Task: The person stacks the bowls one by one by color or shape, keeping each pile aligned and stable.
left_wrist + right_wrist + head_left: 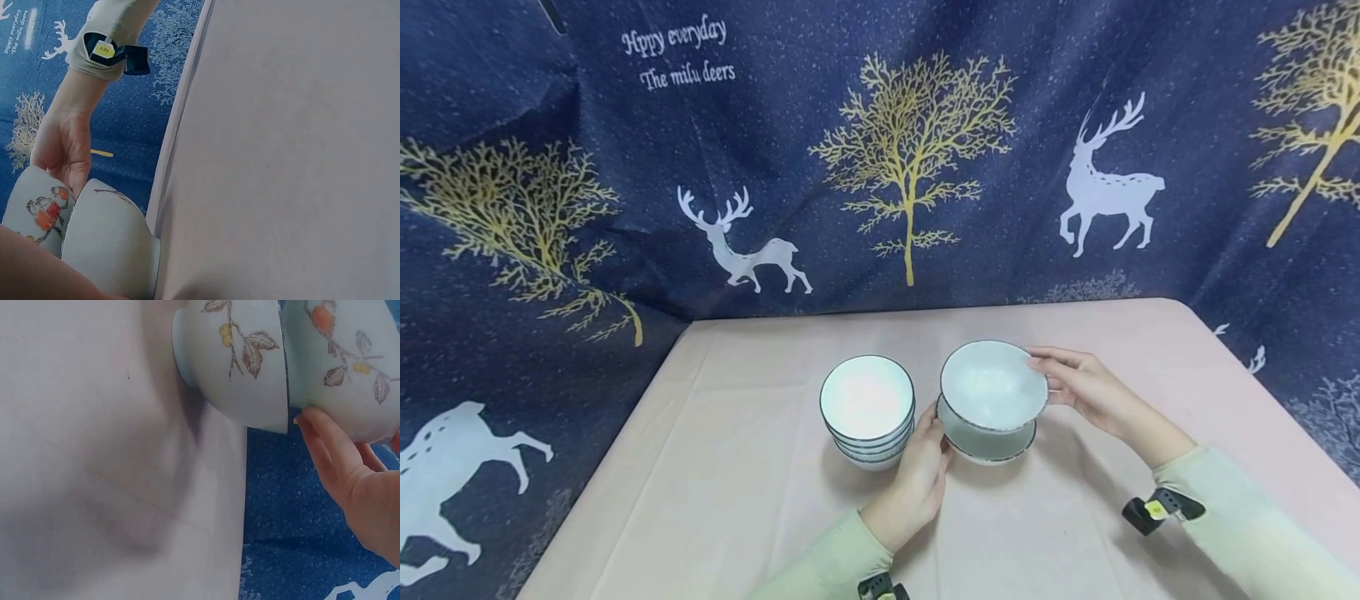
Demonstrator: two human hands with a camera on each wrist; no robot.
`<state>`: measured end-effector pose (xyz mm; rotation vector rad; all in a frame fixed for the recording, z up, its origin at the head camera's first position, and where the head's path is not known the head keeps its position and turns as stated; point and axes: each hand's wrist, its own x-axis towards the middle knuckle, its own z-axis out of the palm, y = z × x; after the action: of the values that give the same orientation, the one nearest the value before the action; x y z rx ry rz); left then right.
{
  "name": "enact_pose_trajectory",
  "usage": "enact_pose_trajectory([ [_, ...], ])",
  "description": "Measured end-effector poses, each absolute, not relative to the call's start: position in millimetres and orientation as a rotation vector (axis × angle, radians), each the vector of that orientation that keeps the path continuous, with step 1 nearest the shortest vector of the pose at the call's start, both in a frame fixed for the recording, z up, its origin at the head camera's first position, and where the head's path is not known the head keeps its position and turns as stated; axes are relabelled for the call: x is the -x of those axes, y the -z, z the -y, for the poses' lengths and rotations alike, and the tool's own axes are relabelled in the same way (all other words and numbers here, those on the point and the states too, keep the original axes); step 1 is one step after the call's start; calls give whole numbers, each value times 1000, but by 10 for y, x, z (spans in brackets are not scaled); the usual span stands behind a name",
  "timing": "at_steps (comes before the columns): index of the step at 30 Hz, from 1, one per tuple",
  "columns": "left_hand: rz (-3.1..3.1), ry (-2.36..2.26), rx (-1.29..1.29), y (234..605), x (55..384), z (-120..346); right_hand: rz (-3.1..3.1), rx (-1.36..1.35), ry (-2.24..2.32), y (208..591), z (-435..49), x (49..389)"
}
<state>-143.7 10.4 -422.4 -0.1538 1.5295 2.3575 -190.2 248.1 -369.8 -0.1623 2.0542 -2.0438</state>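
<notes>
Over the lower bowl my right hand (1082,387) holds a white, dark-rimmed upper bowl (992,385), thumb at its rim and fingers against its outer side. The lower bowl (988,450), of the same kind, stands on the table, partly hidden under the upper one. At its left side my left hand (920,471) grips it near the rim. Painted branches, leaves and berries show on the outsides of the upper bowl (350,369) and the lower bowl (240,362) in the right wrist view. The upper bowl is lifted and slightly tilted, its rim beyond the lower one.
Just left of my left hand stands a stack of several matching bowls (867,408). A pale pink cloth covers the table (737,467). Behind it hangs a dark blue curtain (850,250) printed with deer and golden trees.
</notes>
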Motion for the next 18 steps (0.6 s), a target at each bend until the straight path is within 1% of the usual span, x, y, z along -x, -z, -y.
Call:
enact_pose_trajectory([
  [18, -1503, -2357, 175, 4216, 1430, -88, -2110, 200, 1997, 3787, -2368, 1880],
])
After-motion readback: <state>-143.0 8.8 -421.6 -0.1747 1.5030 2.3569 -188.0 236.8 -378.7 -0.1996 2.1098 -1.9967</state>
